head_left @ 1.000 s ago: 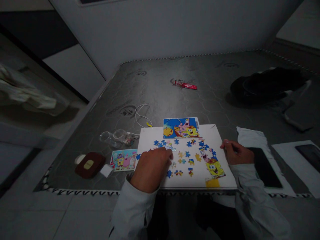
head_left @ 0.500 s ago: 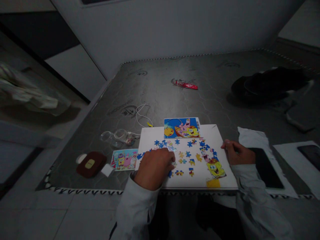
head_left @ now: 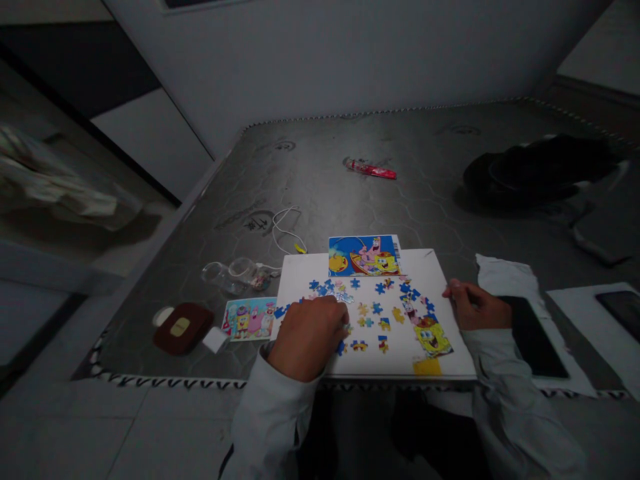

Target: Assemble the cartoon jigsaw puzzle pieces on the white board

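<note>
My left hand [head_left: 311,333] lies low over the left part of a white board [head_left: 310,267], fingers curled down among loose jigsaw puzzle pieces [head_left: 363,309]. What its fingertips hold, if anything, is hidden behind the hand. By the board's right edge rests my right hand [head_left: 477,307], loosely closed, with nothing visible in it. Between the hands, a joined section of puzzle [head_left: 433,339] shows a yellow cartoon face. A cartoon picture card [head_left: 364,256] lies across the board's top edge, and blue and yellow pieces are scattered below it.
Left of the board are a second picture card [head_left: 249,319], a brown case [head_left: 183,328], a white square item [head_left: 215,340] and clear plastic containers [head_left: 243,272]. A dark phone-like slab [head_left: 535,337] lies on white material at right. Farther back are a red item [head_left: 371,169] and a black bundle [head_left: 535,173].
</note>
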### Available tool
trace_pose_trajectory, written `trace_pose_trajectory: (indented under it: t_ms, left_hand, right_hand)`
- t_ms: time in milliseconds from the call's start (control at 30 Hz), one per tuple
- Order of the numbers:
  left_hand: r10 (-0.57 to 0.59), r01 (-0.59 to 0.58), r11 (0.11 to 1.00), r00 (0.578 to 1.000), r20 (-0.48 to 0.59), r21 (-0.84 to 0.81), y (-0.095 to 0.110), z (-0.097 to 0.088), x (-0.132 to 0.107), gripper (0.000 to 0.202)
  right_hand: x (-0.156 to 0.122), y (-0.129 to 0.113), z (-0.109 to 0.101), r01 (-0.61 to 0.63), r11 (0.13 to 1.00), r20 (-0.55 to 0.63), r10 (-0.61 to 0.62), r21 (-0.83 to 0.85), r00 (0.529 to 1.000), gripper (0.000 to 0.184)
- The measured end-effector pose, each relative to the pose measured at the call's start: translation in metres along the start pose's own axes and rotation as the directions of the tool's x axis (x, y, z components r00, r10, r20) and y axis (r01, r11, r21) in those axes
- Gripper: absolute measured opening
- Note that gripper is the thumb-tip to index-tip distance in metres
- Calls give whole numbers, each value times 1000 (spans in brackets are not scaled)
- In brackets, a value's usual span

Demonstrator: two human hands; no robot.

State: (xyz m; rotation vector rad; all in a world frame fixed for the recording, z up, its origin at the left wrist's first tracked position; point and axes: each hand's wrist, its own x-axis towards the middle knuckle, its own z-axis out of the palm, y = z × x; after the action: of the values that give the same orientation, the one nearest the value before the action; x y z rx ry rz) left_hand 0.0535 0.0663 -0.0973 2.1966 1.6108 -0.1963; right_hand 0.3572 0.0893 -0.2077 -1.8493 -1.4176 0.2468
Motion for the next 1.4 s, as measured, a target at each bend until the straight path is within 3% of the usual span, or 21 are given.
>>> trace_pose_trajectory:
  t_ms: [533,967,1400]
  left_hand:
    - [-47,48,999,998,-44,12,-4,-8,-7,17]
    - [-20,21,1000,998,60,-23,-7,-1,-8,9]
    - [-38,42,998,994,99,-46,-6,-2,-6,15]
  right_hand:
    - [-4,-14,-5,-14,998,-14,13,-54,1000,50]
    - [-3,-17,-6,-13,999,-12,13,-43,1000,49]
    - [-3,-17,-6,-10,999,-13,9,-52,1000,48]
